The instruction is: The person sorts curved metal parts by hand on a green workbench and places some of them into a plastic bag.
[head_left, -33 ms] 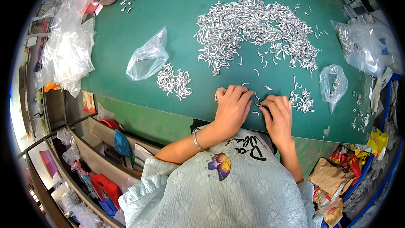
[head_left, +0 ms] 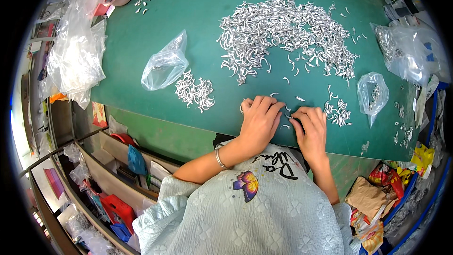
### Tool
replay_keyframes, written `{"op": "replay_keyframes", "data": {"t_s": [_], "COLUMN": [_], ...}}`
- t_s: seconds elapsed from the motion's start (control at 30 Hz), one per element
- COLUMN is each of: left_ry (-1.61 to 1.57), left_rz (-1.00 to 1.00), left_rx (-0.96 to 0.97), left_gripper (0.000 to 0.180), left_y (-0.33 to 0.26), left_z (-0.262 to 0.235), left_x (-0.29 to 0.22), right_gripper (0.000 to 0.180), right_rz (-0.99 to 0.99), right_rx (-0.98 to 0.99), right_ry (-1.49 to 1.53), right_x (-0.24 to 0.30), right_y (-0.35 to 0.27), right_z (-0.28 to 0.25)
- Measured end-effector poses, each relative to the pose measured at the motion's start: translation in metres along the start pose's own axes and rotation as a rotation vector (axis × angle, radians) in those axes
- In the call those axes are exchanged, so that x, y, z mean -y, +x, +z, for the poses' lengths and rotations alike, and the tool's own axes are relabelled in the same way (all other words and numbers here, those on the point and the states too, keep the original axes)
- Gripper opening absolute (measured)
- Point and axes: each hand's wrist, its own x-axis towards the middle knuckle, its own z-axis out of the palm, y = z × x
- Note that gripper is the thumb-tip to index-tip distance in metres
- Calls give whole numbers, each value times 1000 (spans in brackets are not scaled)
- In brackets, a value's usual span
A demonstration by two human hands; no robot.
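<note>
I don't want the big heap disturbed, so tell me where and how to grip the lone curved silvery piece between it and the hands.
Pinch the curved silvery piece across its mid-arc, probably coming from the near side: it is a slim crescent lying apart, and the big heap is beyond it.

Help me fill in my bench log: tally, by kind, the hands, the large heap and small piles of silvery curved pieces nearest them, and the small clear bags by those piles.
Hands: 2 (left hand, right hand)
Large heap: 1
Small piles: 2 (left pile, right pile)
Small clear bags: 2 (left bag, right bag)
Total: 7
</note>
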Motion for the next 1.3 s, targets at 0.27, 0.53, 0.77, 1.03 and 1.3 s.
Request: {"op": "replay_keyframes", "data": {"t_s": [0.27, 0.53, 0.77, 1.03, 1.3], "left_ry": [-31, -38, 29, -32, 18], "left_rz": [32, 243, 86, 127, 21], "left_rx": [37, 135, 34, 58, 22], "left_gripper": [31, 29, 27, 19, 24], "left_y": [-4, -17, -25, -22, -25], "left_z": [-6, 3, -20, 3, -13], "left_x": [-4, -1, 20, 1, 9], "right_gripper": [13, 18, 19, 19, 28], "right_rz": [37, 65, 136, 102, 66], "right_rx": [-9, 10, -3, -116, -142], "right_ry": [117, 66, -2, -161, -152], "right_x": [0, 0, -15, -20, -11], "right_y": [4, 10, -10, -13, 12], "right_z": [-4, 6, -14, -7, 0]}}
